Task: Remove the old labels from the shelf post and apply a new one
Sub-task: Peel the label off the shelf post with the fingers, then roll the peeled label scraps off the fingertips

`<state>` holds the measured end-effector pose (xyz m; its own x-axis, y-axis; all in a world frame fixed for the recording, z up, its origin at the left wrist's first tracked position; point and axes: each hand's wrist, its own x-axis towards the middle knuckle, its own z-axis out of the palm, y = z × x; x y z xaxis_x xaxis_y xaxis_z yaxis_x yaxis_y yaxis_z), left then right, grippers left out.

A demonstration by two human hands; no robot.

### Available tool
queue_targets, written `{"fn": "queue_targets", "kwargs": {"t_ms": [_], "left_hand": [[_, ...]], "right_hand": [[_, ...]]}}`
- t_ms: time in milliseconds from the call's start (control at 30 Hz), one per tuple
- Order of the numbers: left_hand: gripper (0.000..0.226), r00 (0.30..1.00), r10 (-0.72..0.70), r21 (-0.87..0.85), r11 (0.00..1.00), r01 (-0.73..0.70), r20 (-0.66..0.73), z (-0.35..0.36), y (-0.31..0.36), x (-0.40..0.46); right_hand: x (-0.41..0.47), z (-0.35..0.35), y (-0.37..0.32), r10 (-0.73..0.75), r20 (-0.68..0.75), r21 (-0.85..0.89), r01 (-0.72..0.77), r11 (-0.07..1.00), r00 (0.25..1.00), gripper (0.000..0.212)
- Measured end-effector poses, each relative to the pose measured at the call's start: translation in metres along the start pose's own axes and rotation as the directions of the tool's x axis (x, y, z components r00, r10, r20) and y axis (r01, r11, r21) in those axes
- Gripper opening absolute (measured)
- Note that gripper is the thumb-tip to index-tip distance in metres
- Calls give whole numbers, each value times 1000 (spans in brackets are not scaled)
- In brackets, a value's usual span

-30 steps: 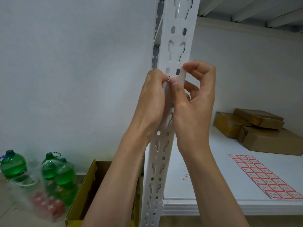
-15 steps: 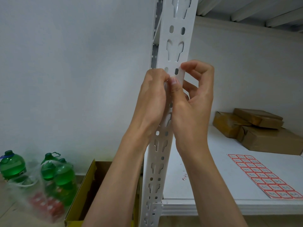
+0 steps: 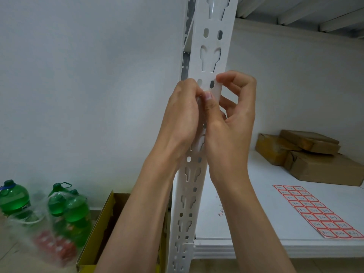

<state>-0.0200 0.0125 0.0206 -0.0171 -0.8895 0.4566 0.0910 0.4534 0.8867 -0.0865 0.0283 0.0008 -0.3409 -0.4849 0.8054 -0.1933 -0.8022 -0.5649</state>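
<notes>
Since a second ago the black scrap vanished; both hands' curled fingers press the shelf post.

A: Post colour?
B: White, punched with a repeating pattern of paired oval holes and keyhole slots. Shelf white too.
A: Sheet?
B: White labels in a grid, each bordered red, dark marks inside; unreadable.
A: Boxes?
B: Brown.
A: Floor items?
B: Bottles green with green caps, clear wrap; red pack beneath. Carton yellow outside, brown inside. Wall pale grey.
</notes>
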Motion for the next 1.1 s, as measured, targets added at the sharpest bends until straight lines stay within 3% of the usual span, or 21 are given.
{"fn": "queue_targets", "kwargs": {"t_ms": [533, 733, 800, 867, 933, 1000, 1100], "left_hand": [[58, 999, 41, 46, 998, -40, -24, 1, 2, -2], [20, 999, 44, -57, 997, -45, -26, 0, -6, -1], [28, 1000, 13, -98, 995, -11, 17, -2, -8, -1], [53, 997, -9, -89, 996, 16, 76, -5, -8, 0], [54, 996, 21, -50, 999, -17, 86, -11, -6, 0], [42, 995, 97, -35, 995, -96, 26, -18, -3, 1], [29, 954, 243, 12, 970, -245, -178, -35, 2, 1]], "right_hand": [[-1, 1, -1, -9, -3, 13, 9, 1000, 1000, 27], [-1, 1, -4, -2, -5, 32, 2, 999, 1000, 28], [0, -1, -4, 6, 8, 19, -6, 1000, 1000, 28], [1, -4, -5, 13, 22, 18, -14, 1000, 1000, 29], [3, -8, -7, 21, 28, 28, -21, 999, 999, 28], [4, -11, -8, 22, 27, 29, -23, 999, 999, 26], [4, -13, -8, -3, 27, -37, 4, 999, 1000, 28]]}}
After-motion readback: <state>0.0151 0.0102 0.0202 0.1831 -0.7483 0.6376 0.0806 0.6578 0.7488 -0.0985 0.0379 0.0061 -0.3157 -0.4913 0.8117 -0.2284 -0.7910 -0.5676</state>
